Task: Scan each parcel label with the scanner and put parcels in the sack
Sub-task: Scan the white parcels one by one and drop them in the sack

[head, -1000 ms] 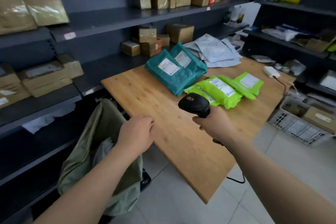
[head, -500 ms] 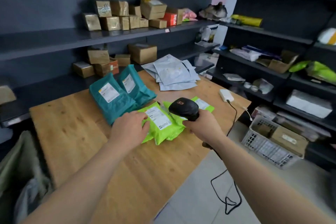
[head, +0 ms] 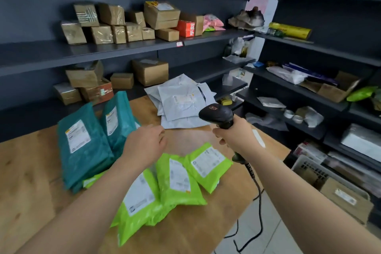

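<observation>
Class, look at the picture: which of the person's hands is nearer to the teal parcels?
Left. The left hand is just to the right of the teal parcels; the right hand, gripping the scanner, is farther right.

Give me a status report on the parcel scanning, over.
Left hand empty, near the green parcels. Right hand grips the scanner. Teal parcels and grey parcels on the table; sack out of view. Nothing blocking.

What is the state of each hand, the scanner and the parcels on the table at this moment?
Left hand: loosely curled, holds nothing.
Right hand: grips the scanner.
Scanner: raised above the table.
Green parcels: flat, overlapping, labels up.
Teal parcels: overlapping, labels up.
Grey parcels: piled at the table's far edge.
</observation>
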